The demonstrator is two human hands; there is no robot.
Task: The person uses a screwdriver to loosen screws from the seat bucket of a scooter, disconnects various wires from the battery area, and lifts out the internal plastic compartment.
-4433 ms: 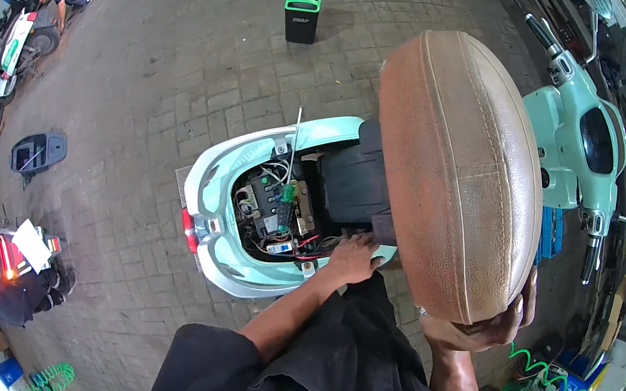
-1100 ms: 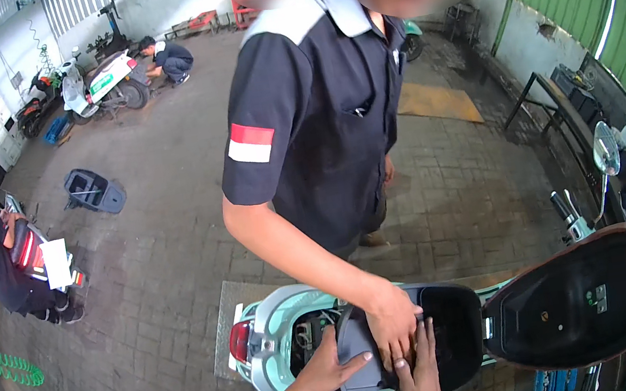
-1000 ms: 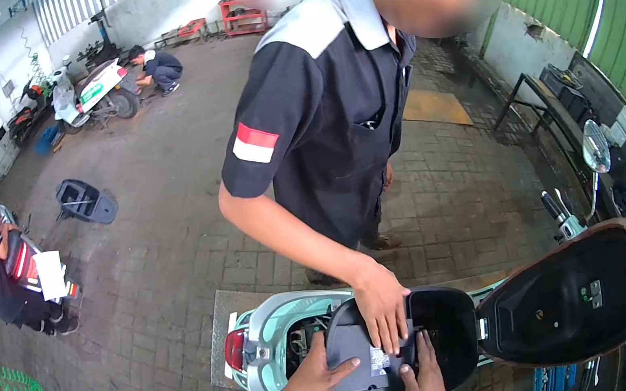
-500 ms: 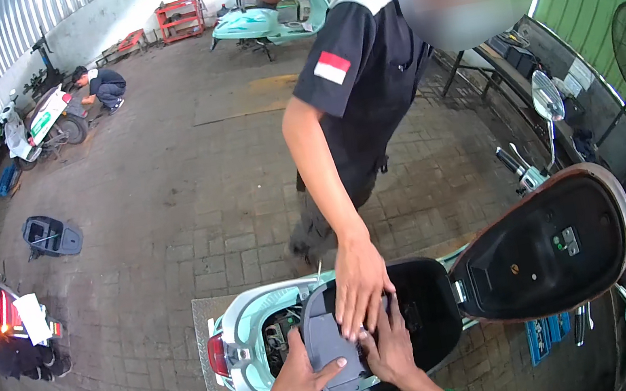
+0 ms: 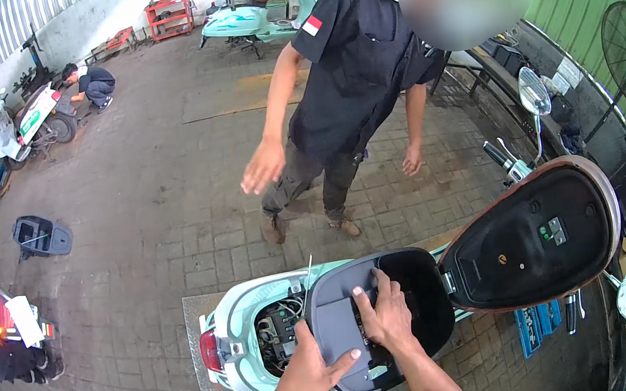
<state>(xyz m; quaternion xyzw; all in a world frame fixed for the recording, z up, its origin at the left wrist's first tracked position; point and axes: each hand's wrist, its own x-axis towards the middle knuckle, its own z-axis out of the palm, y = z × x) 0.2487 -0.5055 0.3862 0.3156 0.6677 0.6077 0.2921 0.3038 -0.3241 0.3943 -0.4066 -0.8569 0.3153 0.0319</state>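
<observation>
A grey under-seat storage box [image 5: 337, 324] with a dark well [image 5: 424, 284] sits in the opening of a mint-green scooter [image 5: 228, 323]. My left hand [image 5: 308, 372] grips the box's left rim, its thumb lying on the grey top and the lower fingers hidden by the edge. Over the middle of the box, my right hand [image 5: 385, 317] reaches in with thumb and fingers apart, nothing visible held in it. Left of the box, cables and dark parts [image 5: 277, 332] show in the scooter's rear bay. The hinged seat [image 5: 529, 243] stands tipped open to the right.
A co-worker [image 5: 358, 65] stands just beyond the scooter, arms free of it. Another storage box [image 5: 43, 236] lies on the paved floor at left. A blue tool case [image 5: 539, 327] is below the seat. Mirrors [image 5: 534, 91] and a handlebar grip [image 5: 497, 155] stick out at right.
The co-worker's hand has lifted off the storage box and drawn back, and the co-worker has moved away from the scooter. My hands remain at the box; the right fingers sit slightly farther forward.
</observation>
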